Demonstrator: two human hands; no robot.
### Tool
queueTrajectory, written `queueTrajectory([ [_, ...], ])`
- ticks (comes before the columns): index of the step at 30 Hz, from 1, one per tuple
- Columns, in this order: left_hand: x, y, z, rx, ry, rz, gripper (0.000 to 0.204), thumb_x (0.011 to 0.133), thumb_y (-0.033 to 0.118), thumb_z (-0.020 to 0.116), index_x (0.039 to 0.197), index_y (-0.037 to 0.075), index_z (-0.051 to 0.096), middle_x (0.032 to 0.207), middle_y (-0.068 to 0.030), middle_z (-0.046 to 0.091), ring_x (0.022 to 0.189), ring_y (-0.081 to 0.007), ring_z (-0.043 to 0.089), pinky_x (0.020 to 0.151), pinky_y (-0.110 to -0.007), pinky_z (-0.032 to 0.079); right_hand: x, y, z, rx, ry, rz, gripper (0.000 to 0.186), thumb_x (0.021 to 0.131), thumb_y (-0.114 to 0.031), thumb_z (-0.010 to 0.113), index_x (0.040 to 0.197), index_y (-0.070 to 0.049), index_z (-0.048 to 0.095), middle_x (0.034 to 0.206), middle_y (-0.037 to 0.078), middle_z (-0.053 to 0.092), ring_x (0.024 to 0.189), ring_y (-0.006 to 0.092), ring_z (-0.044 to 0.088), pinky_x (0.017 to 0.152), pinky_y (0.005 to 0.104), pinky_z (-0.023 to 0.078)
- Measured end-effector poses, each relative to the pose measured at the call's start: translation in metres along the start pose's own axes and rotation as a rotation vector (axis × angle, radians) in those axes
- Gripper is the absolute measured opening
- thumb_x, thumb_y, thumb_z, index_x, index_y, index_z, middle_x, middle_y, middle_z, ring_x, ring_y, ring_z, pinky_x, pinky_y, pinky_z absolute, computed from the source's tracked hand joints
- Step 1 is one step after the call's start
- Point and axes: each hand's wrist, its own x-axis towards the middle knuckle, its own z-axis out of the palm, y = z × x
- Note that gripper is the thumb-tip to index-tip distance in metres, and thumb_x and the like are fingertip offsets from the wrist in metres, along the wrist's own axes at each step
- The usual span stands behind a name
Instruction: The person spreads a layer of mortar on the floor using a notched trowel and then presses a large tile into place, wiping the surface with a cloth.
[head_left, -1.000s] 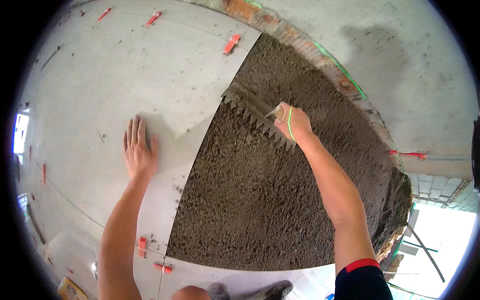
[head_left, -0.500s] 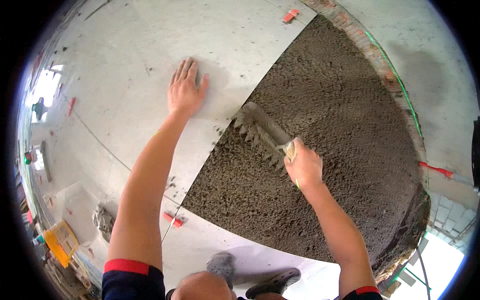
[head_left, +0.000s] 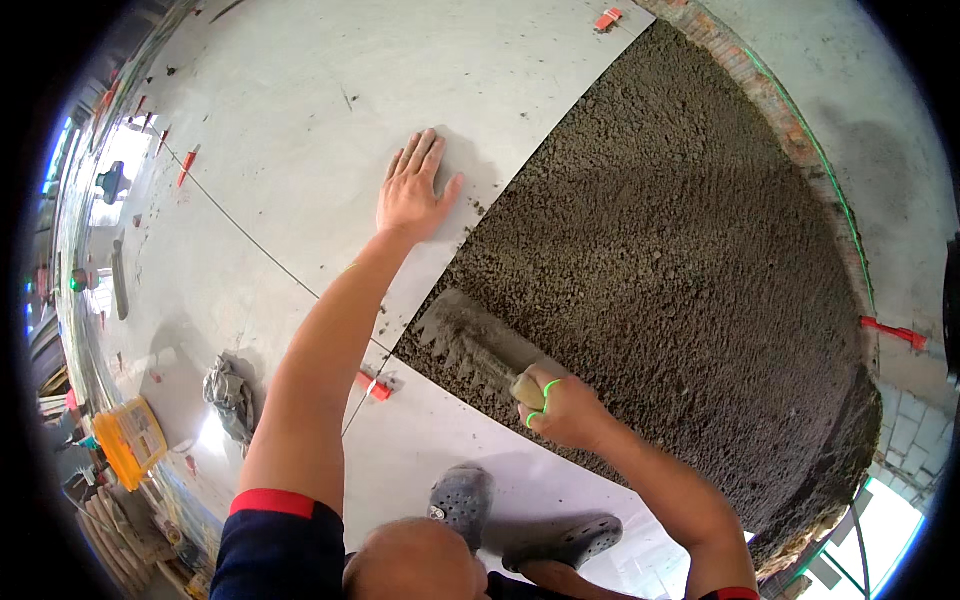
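Observation:
My left hand lies flat on a large pale floor tile, fingers stretched out, close to the tile's edge. My right hand is wrapped round the handle of a trowel. The long flat blade rests on a bed of dark, crumbly mortar, near the corner where the tiles meet it. Wet mortar clings along the blade's near side. The mortar fills the space between the tiles and the wall on the right.
Red tile levelling wedges sit in the joints. A crumpled grey bag and an orange-yellow tub stand at the left. Grey clogs are on my feet. A red-ended conduit lies by the brick wall base.
The trowel and my right hand have moved nearer to me along the tile edge to the mortar's corner. My left hand stays flat on the tile, while the view has shifted slightly.

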Motion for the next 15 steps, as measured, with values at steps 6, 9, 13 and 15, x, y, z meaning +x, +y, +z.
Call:
queueTrajectory([
  [6,-0.025,0.001,-0.003,-0.008,-0.019,0.006,0.068,0.103,0.054,0.042,0.156,0.012,0.037,0.165,-0.0065,0.031,0.154,-0.0254,0.023,0.127,-0.041,0.019,0.031,0.025,-0.068,-0.220,0.306,0.125,0.041,0.086,-0.024,0.068,0.120,-0.006,0.054,0.101,0.021,0.069,0.086,0.0404,0.068,0.081,0.0523,0.055],
  [9,-0.030,0.003,-0.005,-0.045,-0.028,0.016,0.066,0.104,0.053,0.041,0.157,0.013,0.037,0.165,-0.0065,0.031,0.154,-0.0253,0.023,0.127,-0.041,0.019,0.049,0.061,-0.132,-0.093,0.590,0.202,0.043,0.089,-0.024,0.063,0.127,-0.003,0.057,0.107,0.025,0.067,0.085,0.0358,0.070,0.078,0.0486,0.055],
  [13,-0.034,-0.001,-0.003,-0.073,0.005,0.023,0.064,0.104,0.051,0.042,0.153,0.010,0.043,0.164,-0.0086,0.034,0.154,-0.0262,0.025,0.127,-0.042,0.018,0.048,0.060,-0.138,0.437,0.278,0.366,0.055,0.079,-0.007,0.067,0.133,-0.001,0.054,0.096,0.009,0.067,0.070,0.0181,0.062,0.061,0.0376,0.050],
  [15,-0.036,-0.003,-0.003,-0.058,-0.021,0.011,0.066,0.104,0.053,0.038,0.154,0.011,0.041,0.165,-0.0075,0.031,0.154,-0.0253,0.023,0.128,-0.041,0.016,0.042,0.054,-0.091,0.436,0.094,0.349,0.055,0.078,-0.008,0.069,0.131,-0.002,0.056,0.093,0.007,0.066,0.071,0.0173,0.062,0.062,0.0354,0.051],
])
